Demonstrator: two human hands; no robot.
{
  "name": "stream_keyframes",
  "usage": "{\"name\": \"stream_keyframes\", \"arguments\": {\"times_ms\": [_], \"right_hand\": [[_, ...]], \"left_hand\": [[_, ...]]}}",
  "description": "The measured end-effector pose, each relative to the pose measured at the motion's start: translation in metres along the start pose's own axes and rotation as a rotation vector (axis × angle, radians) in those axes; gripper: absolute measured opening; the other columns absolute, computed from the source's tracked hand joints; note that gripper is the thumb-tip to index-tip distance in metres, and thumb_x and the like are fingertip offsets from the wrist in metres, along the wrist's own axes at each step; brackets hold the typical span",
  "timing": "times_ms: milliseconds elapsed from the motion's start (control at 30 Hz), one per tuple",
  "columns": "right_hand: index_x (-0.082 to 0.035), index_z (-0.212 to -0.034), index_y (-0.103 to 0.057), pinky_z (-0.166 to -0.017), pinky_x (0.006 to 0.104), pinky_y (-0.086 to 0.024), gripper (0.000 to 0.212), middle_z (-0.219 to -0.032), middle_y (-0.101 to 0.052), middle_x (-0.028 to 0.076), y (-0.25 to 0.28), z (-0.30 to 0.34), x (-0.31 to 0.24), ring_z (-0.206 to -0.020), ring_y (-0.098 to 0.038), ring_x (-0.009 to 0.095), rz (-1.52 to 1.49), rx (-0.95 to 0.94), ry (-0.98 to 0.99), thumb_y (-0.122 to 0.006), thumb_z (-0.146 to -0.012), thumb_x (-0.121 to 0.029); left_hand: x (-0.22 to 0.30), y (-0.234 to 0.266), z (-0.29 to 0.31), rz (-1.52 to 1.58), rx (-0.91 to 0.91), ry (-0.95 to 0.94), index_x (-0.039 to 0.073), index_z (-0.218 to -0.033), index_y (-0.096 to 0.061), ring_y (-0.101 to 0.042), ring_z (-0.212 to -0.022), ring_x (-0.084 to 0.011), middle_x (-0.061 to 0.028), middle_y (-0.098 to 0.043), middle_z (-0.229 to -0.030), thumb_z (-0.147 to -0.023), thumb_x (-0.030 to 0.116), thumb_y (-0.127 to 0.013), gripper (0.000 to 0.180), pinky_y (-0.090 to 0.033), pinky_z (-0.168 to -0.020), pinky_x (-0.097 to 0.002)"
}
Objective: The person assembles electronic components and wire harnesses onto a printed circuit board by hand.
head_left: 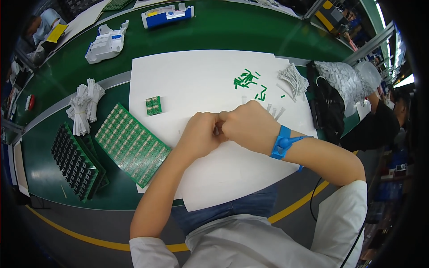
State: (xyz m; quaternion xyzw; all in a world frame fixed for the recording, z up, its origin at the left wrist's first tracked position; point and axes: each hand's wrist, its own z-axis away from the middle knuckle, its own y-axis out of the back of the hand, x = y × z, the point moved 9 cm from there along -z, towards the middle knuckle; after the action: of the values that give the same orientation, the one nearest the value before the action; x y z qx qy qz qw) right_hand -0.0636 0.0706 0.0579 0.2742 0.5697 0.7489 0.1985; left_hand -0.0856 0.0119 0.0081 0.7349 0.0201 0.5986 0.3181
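My left hand (202, 130) and my right hand (248, 127) meet over the white sheet (192, 76), fingertips pressed together. Both are closed, and whatever lies between the fingers is hidden. A blue wrist strap (281, 143) is round my right wrist. Left of my hands, a large green circuit board panel (132, 145) lies partly on the sheet, its edge by my left forearm. A small green board piece (153, 106) rests farther off. Beyond my right hand are scattered small green strips (246, 79), and a few pale strips (279, 113) lie right beside it.
A fanned bundle of white strips (293, 81) sits at the sheet's right. Tied white bundles (81, 109) and stacked dark-faced boards (76, 163) stand at the left. Clear bags (339, 80) and a black bag (330, 100) line the right side. A white housing (106, 43) and blue-white device (168, 17) lie beyond.
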Motion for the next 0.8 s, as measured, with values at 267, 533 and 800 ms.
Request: {"name": "stream_keyframes", "arguments": {"times_ms": [267, 533, 800], "right_hand": [[-0.011, -0.084, -0.076, -0.06, 0.0353, -0.054, 0.008, -0.082, -0.073, 0.004, 0.004, -0.005, 0.006, -0.072, -0.072, 0.024, 0.002, -0.029, -0.051, -0.076, -0.076, -0.011], [-0.011, -0.083, -0.075, -0.059, 0.037, -0.053, 0.013, -0.078, -0.071, 0.006, 0.003, -0.006, 0.012, -0.07, -0.071, 0.027, -0.075, -0.015, 0.003, -0.078, -0.07, -0.009], [-0.009, -0.072, -0.072, -0.057, 0.0377, -0.053, 0.005, -0.076, -0.071, 0.008, 0.015, 0.001, 0.01, -0.069, -0.072, 0.027, -0.096, 0.09, -0.055, -0.077, -0.069, -0.009]], "left_hand": [[0.003, -0.001, -0.002, 0.026, -0.034, 0.141, -0.007, -0.082, -0.07, -0.069, -0.065, -0.0324, -0.0214, -0.07, -0.075, -0.071, 0.003, -0.081, 0.018, -0.052, -0.062, -0.0388], [0.003, -0.003, 0.0, 0.01, -0.036, 0.206, -0.001, -0.076, -0.07, -0.067, -0.063, -0.0285, -0.0131, -0.07, -0.07, -0.067, 0.009, -0.089, 0.024, -0.052, -0.063, -0.0385], [0.002, -0.003, 0.0, 0.049, -0.029, 0.189, 0.0, -0.077, -0.071, -0.066, -0.063, -0.0268, -0.0126, -0.069, -0.067, -0.067, 0.009, -0.089, 0.022, -0.052, -0.062, -0.0373]]}}
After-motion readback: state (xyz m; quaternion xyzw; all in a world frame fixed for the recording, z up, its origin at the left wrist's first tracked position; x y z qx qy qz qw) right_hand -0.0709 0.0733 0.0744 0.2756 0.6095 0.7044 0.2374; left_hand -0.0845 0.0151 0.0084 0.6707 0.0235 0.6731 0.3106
